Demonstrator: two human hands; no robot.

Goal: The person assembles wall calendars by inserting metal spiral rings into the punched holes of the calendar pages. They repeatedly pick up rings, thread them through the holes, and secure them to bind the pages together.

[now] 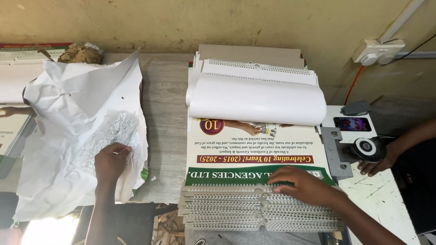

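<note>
My left hand (110,162) reaches into a heap of silver wire binding coils (113,134) lying on crumpled white paper (77,122), fingertips pinched on a coil. My right hand (302,183) lies flat on the near edge of a stack of wire-bound calendars (254,149), fingers spread over the green band and the wire spines (227,208). The calendar's upper sheets are rolled back in a white curl (256,102).
Another person's hand (379,165) rests by a metal binding tool with a round knob (368,149) on the white bench at right, near a phone (352,123). A wall socket (377,51) is at the top right. More bound sheets lie at far left (13,81).
</note>
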